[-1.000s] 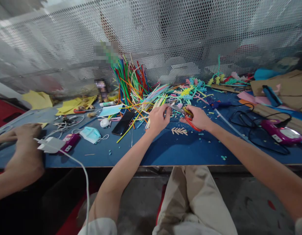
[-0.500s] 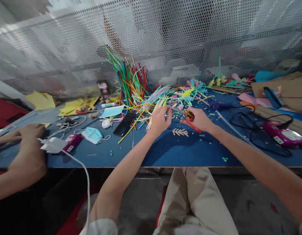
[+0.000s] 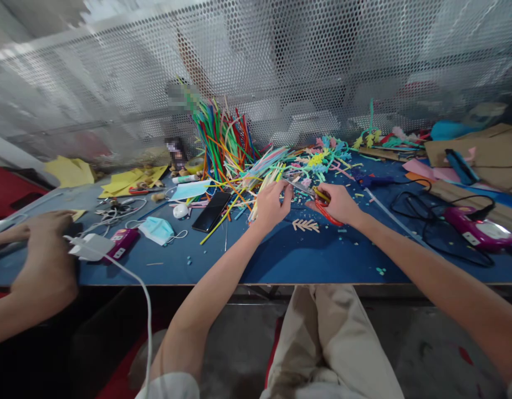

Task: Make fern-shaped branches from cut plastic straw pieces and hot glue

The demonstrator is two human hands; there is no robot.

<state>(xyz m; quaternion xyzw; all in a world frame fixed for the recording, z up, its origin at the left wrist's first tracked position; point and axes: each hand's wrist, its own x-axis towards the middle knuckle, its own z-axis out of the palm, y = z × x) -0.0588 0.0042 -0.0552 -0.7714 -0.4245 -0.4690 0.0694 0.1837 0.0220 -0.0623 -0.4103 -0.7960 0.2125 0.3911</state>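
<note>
In my right hand (image 3: 338,202) is a pair of scissors (image 3: 321,200) with red and yellow handles, its blades pointing left toward my other hand. My left hand (image 3: 275,200) is closed at the blade tips, thumb and fingers pinched together; what they hold is too small to make out. Pale yellow stems (image 3: 280,173) rise just behind those fingers. On the blue table below the scissors lies a beige leaf-shaped piece (image 3: 306,225) with several side prongs. Beyond the hands spreads a pile of coloured fuzzy stems (image 3: 225,138), beside finished-looking yellow and blue clusters (image 3: 320,158).
A black phone (image 3: 211,211), a white earbud case (image 3: 180,210) and a blue face mask (image 3: 157,230) lie to the left. Further left rests another person's arm (image 3: 48,249). At right are a purple power strip (image 3: 480,227), black cables and cardboard (image 3: 484,155). Perforated metal screen (image 3: 322,66) stands behind.
Both hands stay almost in place, with the scissors still at my left fingertips. The other person's hand at the left has shifted slightly.
</note>
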